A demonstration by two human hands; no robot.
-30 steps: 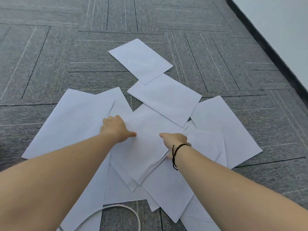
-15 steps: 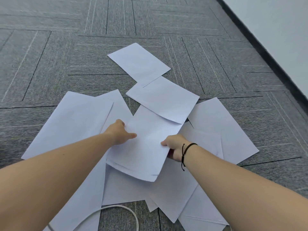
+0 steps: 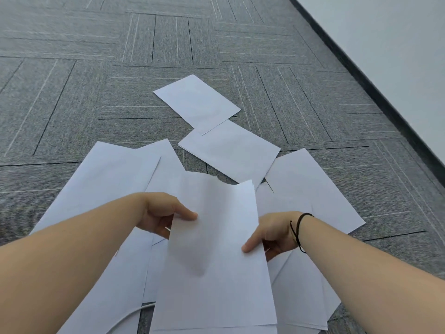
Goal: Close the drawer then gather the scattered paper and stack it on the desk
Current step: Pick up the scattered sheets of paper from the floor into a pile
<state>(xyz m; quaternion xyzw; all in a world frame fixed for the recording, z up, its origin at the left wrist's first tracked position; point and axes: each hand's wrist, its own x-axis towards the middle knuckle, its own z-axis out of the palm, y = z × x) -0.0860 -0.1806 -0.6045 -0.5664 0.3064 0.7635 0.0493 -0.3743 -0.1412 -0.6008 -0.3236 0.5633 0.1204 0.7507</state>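
Note:
Several white sheets of paper lie scattered and overlapping on the grey carpet. I hold a small bundle of sheets [image 3: 214, 249] lifted off the floor and tilted toward me. My left hand [image 3: 163, 214] grips its left edge, thumb on top. My right hand [image 3: 272, 235], with a dark band on the wrist, grips its right edge. The farthest sheet [image 3: 196, 103] lies alone at the top, overlapping another sheet [image 3: 228, 150] below it. More sheets spread to the left [image 3: 103, 179] and right [image 3: 305, 186]. No drawer or desk is in view.
Grey carpet tiles [image 3: 96, 80] cover the floor. A white wall [image 3: 385, 32] with a dark baseboard [image 3: 375, 85] runs diagonally along the right. A white cable [image 3: 125, 319] curves over the carpet under the near papers.
Both hands went from pressing on the sheets on the floor to gripping a bundle at its sides and lifting it up and toward me.

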